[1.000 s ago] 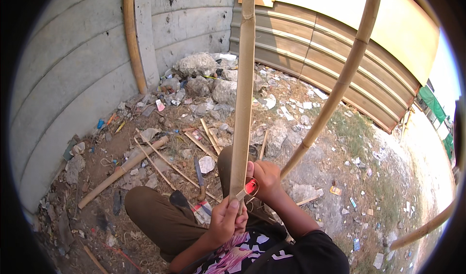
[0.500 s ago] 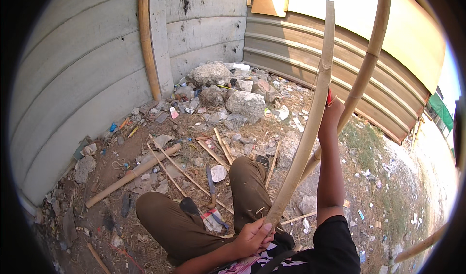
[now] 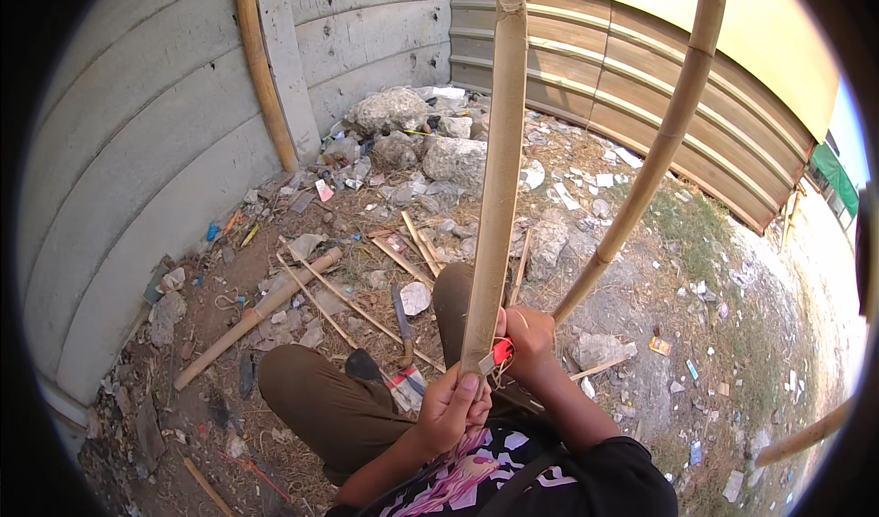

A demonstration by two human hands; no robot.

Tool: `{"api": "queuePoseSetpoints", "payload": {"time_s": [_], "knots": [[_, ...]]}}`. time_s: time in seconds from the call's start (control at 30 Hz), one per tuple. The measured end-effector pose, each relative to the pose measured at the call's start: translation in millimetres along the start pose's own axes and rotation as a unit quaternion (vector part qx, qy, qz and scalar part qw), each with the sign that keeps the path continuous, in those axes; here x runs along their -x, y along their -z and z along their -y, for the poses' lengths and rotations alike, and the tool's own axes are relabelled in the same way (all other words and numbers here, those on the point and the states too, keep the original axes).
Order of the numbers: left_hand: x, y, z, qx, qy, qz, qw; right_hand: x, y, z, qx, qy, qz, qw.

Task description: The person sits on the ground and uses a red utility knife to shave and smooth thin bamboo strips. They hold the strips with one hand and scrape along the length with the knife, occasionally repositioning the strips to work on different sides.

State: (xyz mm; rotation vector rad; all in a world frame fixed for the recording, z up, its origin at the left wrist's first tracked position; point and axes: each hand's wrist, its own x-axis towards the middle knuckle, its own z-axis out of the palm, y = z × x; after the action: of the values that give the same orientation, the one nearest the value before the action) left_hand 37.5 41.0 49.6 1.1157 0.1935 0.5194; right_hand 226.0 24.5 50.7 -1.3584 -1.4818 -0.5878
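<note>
My left hand (image 3: 449,407) is closed round the lower end of a long split bamboo strip (image 3: 502,151), which rises nearly upright in front of me. My right hand (image 3: 531,341) grips a red-handled knife (image 3: 501,352) beside the strip, just above my left hand. Its short grey blade lies against the strip's lower part. A thin curled shaving hangs about the red handle. Most of the handle is hidden in my fingers.
A bamboo pole (image 3: 645,178) slants up at the right. A larger knife (image 3: 401,325), a cut bamboo length (image 3: 261,315) and thin bamboo strips (image 3: 320,302) lie on the littered ground. Rocks (image 3: 453,162) sit by the concrete wall (image 3: 146,141).
My right hand has come down from high up the strip to near my left hand, the red-handled knife in it. The strip's top has swung left and stands more upright.
</note>
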Motion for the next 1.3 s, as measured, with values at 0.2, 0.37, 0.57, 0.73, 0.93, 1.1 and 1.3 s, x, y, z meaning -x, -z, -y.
{"api": "queuePoseSetpoints", "payload": {"time_s": [0.2,0.37,0.57,0.73,0.93,1.1,1.3], "knots": [[1.0,-3.7,0.8,0.009,0.037,-0.017,0.999,-25.3,10.6,-17.3,0.043,-0.002,-0.007,0.999],[1.1,-7.4,-4.1,0.007,0.033,-0.006,0.999,-48.3,15.6,-29.7,0.059,0.026,-0.024,0.998],[4.9,-12.8,3.0,0.009,0.073,0.025,0.997,-99.3,29.1,-64.2,0.082,-0.012,-0.081,0.993],[3.7,-14.5,10.6,-0.003,0.072,0.033,0.997,-164.0,53.6,-86.5,0.145,-0.007,-0.113,0.983],[2.8,-17.9,18.6,-0.027,0.114,0.076,0.99,-239.8,106.8,-122.4,0.179,-0.217,-0.158,0.947],[1.7,-20.2,12.7,-0.003,0.104,0.035,0.994,-171.2,89.9,-91.5,0.164,-0.064,-0.051,0.983],[-4.1,-10.8,8.1,-0.03,0.033,0.006,0.999,-50.2,47.1,-24.6,0.088,-0.007,0.029,0.996]]}}
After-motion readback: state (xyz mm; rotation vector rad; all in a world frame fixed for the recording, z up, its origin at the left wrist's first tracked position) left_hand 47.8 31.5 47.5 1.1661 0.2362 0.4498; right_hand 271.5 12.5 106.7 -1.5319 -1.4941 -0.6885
